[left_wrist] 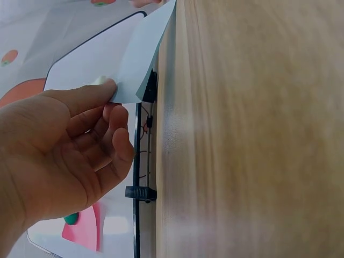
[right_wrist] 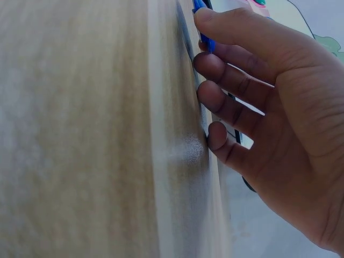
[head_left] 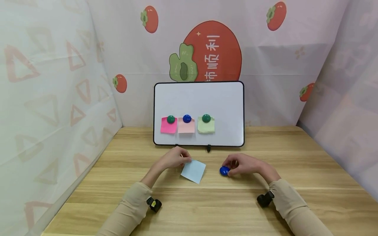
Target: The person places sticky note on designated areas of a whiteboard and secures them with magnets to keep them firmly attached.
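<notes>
A pale blue sticky note (head_left: 194, 171) is pinched at its upper left corner by my left hand (head_left: 176, 157). The left wrist view shows thumb and forefinger on the edge of the note (left_wrist: 141, 54), its sheet standing out past them. My right hand (head_left: 243, 163) holds a round blue magnet (head_left: 224, 170) between thumb and fingers, low over the table. In the right wrist view, only part of the magnet (right_wrist: 204, 32) shows beyond the thumb. Behind both hands stands a black-framed whiteboard (head_left: 199, 98).
Three notes hang in a row on the board: a hot pink note (head_left: 169, 127) and a light green note (head_left: 206, 127) under green magnets, and a pale pink note (head_left: 186, 127) under a blue magnet. Small black feet (head_left: 208, 148) support the board on the wooden table (head_left: 206, 209).
</notes>
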Tool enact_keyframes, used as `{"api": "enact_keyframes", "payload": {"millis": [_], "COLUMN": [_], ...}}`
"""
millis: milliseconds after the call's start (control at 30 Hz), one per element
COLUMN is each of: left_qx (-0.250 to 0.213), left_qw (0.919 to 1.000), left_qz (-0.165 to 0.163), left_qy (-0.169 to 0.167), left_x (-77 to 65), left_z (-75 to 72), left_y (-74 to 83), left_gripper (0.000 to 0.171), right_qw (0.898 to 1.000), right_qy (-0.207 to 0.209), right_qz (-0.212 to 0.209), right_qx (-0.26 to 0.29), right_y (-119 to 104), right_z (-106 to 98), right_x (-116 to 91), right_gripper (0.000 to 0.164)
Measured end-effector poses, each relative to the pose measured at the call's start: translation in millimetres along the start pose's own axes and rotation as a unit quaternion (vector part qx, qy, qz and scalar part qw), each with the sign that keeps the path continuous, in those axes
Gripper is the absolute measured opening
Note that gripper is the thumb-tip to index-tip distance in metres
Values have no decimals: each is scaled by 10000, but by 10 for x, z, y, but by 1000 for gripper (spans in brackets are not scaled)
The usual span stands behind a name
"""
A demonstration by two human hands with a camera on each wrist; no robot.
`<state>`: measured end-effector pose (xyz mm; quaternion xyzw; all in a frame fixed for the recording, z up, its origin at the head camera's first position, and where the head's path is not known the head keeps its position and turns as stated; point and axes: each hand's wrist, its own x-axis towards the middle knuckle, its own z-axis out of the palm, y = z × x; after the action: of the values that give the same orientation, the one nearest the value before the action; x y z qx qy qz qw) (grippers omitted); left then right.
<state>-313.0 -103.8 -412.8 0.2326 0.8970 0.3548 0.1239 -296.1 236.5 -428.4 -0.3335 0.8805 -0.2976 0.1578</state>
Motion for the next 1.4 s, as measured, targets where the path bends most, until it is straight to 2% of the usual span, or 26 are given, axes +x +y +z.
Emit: {"api": "enact_keyframes", "payload": {"millis": [367,667,900,1167,1400], "left_qx": [-167,-168,-18,-189,-561], "left_qw": [9996,9993,9987,9960,9916], "left_qz": [-87,-47,139,380,580], "left_qy": [213,326,484,787,1006], "left_x": [38,126,195,322,465], "left_z": [22,37,47,30,11], "left_y": [70,150,186,249,354], "left_gripper": [12,11,11,11,14], "right_qw": [10000,10000,10000,9999,10000], "right_qy": [7,56,72,97,77], "right_qz": [37,51,15,-11,-17], "right_qx": [27,-16,-9,24,40], "right_y": [32,34,47,42,25], "right_z": [1,-2,11,18,27], "right_x": [5,-1,10,10,21], "right_gripper": [32,31,31,30,30]}}
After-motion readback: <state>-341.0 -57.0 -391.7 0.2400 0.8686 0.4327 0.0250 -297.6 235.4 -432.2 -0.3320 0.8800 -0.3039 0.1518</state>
